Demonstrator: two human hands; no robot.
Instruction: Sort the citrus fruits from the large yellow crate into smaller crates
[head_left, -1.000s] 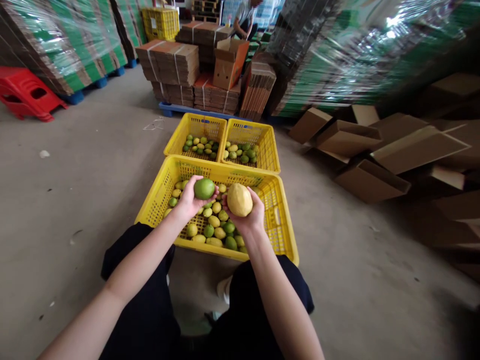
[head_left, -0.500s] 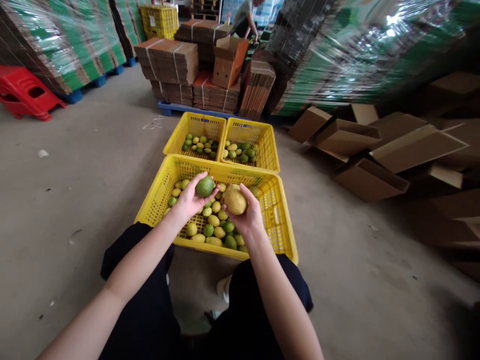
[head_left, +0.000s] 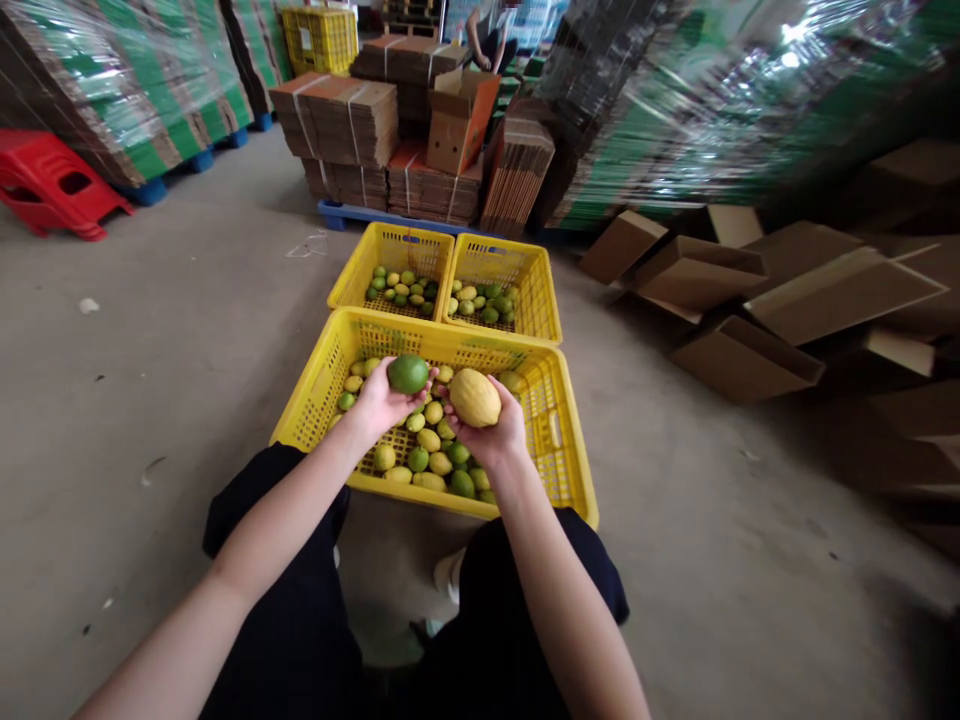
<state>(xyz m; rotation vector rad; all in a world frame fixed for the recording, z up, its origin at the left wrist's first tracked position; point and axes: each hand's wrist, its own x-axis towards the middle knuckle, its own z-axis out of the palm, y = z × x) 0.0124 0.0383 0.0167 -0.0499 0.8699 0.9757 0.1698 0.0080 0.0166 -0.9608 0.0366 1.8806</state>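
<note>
My left hand (head_left: 386, 400) holds a green lemon (head_left: 408, 374) resting on its palm and fingers. A larger yellow lemon (head_left: 475, 398) lies in my right hand (head_left: 501, 432), with the fingers curled beneath it. Both hands are held palm up, close together, above a large yellow crate (head_left: 564, 432). Inside that crate lie many yellow and green lemons (head_left: 428, 440), partly hidden by my hands and wrists.
Two smaller yellow crates, a left one (head_left: 346, 280) and a right one (head_left: 541, 300), hold more fruit behind the large crate. Bundled flat cardboard (head_left: 345, 120) stands on a blue pallet. Open cardboard boxes (head_left: 697, 275) lie right; a red stool (head_left: 60, 185) is left. A person (head_left: 491, 40) works behind.
Both fruits have been turned in my hands, and the fingers have opened out more beneath them. The person at the back has shifted posture. The crates stay in place.
</note>
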